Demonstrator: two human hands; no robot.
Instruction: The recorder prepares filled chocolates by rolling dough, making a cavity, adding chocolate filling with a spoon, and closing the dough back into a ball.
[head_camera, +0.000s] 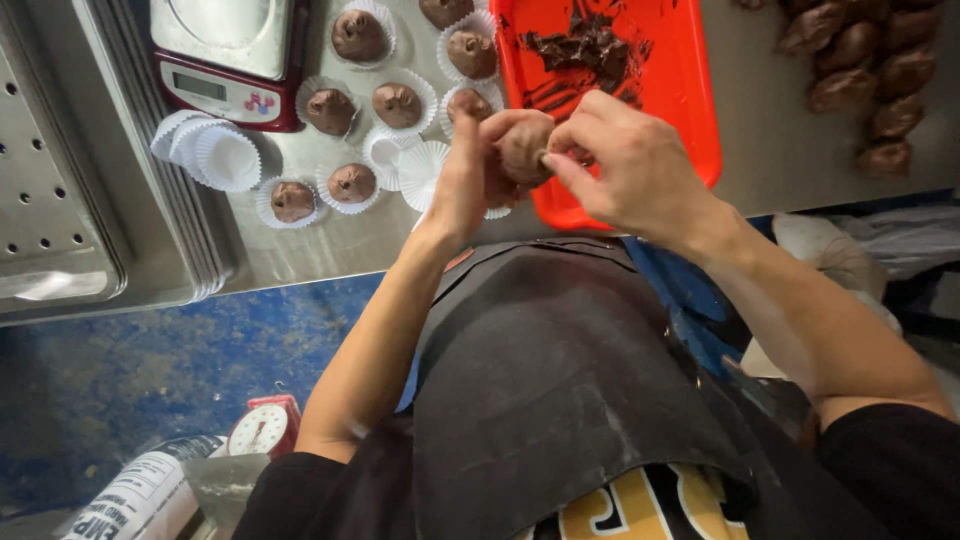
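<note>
Both hands up over the near edge of the brushed stainless steel worktable (330, 250), working one round brown chocolate dough ball (524, 148). Left hand (470, 180) cups it from the side, fingers curled around it. Right hand (625, 165) pinches it with thumb and fingertips, other fingers loosely bent. The ball is held in the air, just in front of the red plastic tray (690, 90), which is smeared with dark chocolate.

On the table left of the hands: white fluted paper cups holding brown balls (352, 183), several spread in loose rows, one empty cup (420, 172) just beside the left hand. A nested stack of empty white paper cups (215, 152) lies on its side near a red-and-silver digital scale (230, 60). Far right: a pile of unwrapped brown dough lumps (860, 80) on bare steel.

Far left, perforated metal trays (50, 200), stacked. Below the table edge: worn blue floor (150, 370), a small red dial scale (265, 425), a white printed tube (140, 500). The person wears a black apron (560, 380).
</note>
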